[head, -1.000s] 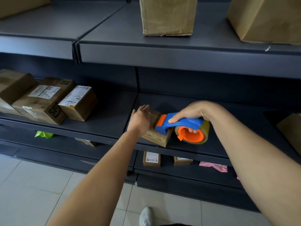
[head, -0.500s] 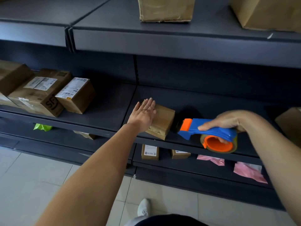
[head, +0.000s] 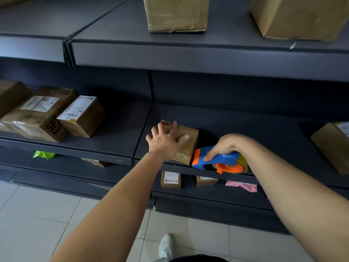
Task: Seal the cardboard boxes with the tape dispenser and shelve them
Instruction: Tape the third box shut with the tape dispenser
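Left hand [head: 166, 143] flat on box [head: 186, 154]

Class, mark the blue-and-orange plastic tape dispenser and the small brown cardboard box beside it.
Blue-and-orange plastic tape dispenser [head: 225, 159]: head view, on its blue handle.
Small brown cardboard box [head: 188, 130]: head view, on its top face.

Brown cardboard box [head: 186, 142], blue-and-orange tape dispenser [head: 217, 161], dark grey shelf [head: 264, 129]

Left arm [head: 117, 205]: stretched forward from the near left. Left hand [head: 165, 142]: palm down, fingers straight and spread. Right arm [head: 294, 186]: reaching in from the near right, wrist bent. Right hand [head: 224, 148]: fingers curled round the tape dispenser [head: 221, 161].
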